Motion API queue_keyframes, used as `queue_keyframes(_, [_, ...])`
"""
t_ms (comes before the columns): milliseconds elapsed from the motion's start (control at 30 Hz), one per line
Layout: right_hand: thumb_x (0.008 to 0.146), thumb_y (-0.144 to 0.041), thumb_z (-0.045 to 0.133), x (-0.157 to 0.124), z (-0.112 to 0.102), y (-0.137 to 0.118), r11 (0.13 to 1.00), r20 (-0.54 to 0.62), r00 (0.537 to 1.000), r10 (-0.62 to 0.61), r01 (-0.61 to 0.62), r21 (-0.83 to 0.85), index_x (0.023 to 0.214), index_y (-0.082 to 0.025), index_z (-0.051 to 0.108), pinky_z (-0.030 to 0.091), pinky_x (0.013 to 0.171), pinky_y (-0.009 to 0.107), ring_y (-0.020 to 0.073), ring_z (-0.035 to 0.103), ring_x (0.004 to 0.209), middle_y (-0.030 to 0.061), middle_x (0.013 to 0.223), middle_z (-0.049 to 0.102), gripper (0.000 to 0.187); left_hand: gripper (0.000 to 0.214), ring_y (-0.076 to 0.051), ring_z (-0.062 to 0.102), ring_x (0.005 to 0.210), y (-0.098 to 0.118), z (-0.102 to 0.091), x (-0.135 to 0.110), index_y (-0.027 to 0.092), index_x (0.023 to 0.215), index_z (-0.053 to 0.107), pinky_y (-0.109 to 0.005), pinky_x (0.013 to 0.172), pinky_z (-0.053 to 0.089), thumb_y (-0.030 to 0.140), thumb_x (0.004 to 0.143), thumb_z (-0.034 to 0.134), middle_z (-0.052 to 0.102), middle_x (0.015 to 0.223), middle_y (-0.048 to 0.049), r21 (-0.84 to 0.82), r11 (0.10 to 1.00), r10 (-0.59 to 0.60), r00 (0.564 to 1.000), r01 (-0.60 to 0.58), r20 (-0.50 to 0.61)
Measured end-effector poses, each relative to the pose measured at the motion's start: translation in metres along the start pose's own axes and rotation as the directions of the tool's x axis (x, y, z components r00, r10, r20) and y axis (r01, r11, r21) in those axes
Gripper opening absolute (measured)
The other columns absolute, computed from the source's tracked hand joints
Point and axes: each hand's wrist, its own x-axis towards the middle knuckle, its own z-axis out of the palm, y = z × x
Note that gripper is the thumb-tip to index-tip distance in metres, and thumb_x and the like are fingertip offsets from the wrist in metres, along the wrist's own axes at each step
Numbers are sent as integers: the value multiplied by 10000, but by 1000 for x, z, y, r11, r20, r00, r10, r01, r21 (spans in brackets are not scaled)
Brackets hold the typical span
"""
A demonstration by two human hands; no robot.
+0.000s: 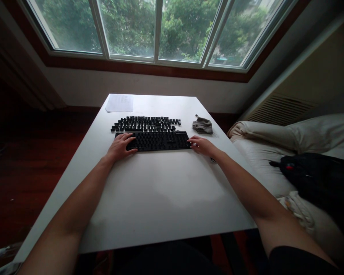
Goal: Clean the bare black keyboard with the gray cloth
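Observation:
A black keyboard [157, 142] lies across the white table, its keycaps off over most of the surface. My left hand [122, 146] grips its left end, thumb at the near edge and fingers over the top. At the right end, my right hand [200, 145] is closed in a pinch on a small wire tool [193, 144], which touches or nearly touches the keyboard; its full shape is hidden. Loose black keycaps [149, 123] stand in rows just beyond the keyboard.
A grey cloth pouch [202, 125] lies to the right of the keycaps. Printed paper [119, 103] rests at the table's far left corner. Right of the table [160, 198] is a pale sofa [258, 152] with a black bag [312, 172]. A window is ahead.

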Motion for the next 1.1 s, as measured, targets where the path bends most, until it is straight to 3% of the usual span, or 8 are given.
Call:
queue_keyframes(200, [960,-270,545,-23,13,-20,996,-162,985,56,-66,-56,1391,-278,622,553,977,398,271,681,1117,80,1345,654,438,643,-350,394,1436,2,-4,0,267,1412,591,-543,1217,300,599,866,660,502,1535,-87,5,1000,0,1000,0,-5])
queue_keyframes(367, [988,-318,519,-34,26,-39,981,-306,938,166,-187,-41,1473,-262,521,560,964,430,285,678,1109,100,1377,626,488,652,-356,388,1441,2,-5,1,269,1418,587,-547,1217,303,608,865,656,499,1539,-84,0,1000,-1,1000,1,-4])
queue_keyframes(533, [979,-286,516,-33,33,-48,979,-295,941,168,-194,-63,1350,-231,616,535,994,448,300,651,1144,116,1320,650,389,656,-358,384,1444,2,-4,1,261,1420,586,-544,1223,295,604,866,657,492,1544,-89,3,1000,-2,1000,2,-8])
queue_keyframes(867, [953,-247,534,-36,34,-54,978,-353,921,166,-200,-60,1291,-244,613,536,981,443,296,630,1120,114,1237,663,347,647,-358,377,1448,4,-2,2,286,1425,581,-553,1218,292,599,865,662,495,1545,-71,-2,1000,-7,1000,7,5])
queue_keyframes(1100, [972,-264,541,-37,33,-62,993,-378,925,31,-72,-93,1223,-244,667,495,1074,489,303,567,1238,108,1326,618,282,649,-357,401,1430,2,-2,2,283,1421,586,-552,1208,311,606,864,666,514,1530,-73,3,1000,20,1000,-20,0])
